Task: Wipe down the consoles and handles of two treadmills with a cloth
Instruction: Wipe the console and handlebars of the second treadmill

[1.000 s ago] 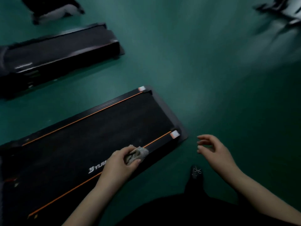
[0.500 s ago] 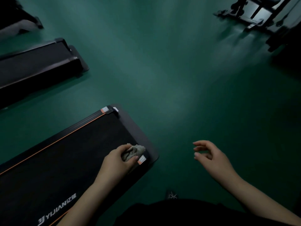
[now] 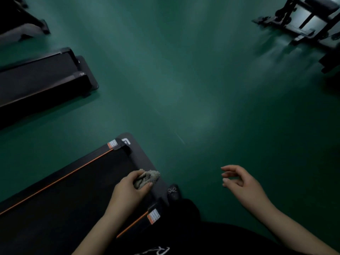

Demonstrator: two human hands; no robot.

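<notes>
Waiting at far left is the second treadmill; on the near treadmill, at its end edge, the left hand clamps a bunched cloth to scrub it, while the right hand hovers empty, fingers loosely curled, likely for balance.

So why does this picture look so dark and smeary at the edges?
Head view: dim room, one pale glare patch on the green floor; the gym frame at top right is streaked with blur; the near treadmill, the cloth and the left hand gripping it are sharper; wide-angle lens stretches the corners.
</notes>
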